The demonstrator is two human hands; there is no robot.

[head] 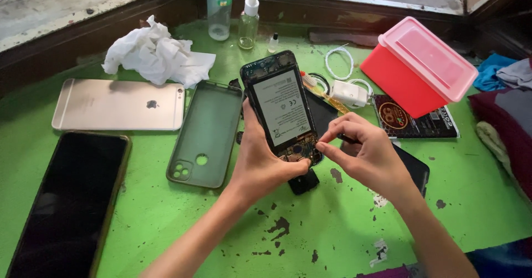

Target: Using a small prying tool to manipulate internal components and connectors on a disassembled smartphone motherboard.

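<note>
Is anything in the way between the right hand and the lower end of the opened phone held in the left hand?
Nothing visible. The right hand has its fingertips at the bottom edge of the opened phone, which the left hand holds up above the green table.

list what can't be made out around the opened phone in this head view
- Lower end of the opened phone: covered by the left hand and right hand.
- What the right hand pinches: too small, hidden by its fingertips.
- Black phone at left: cut off by the bottom edge.
- Dark thing under the hands: mostly hidden.
- Bottle: top cut off by the upper edge.
</note>
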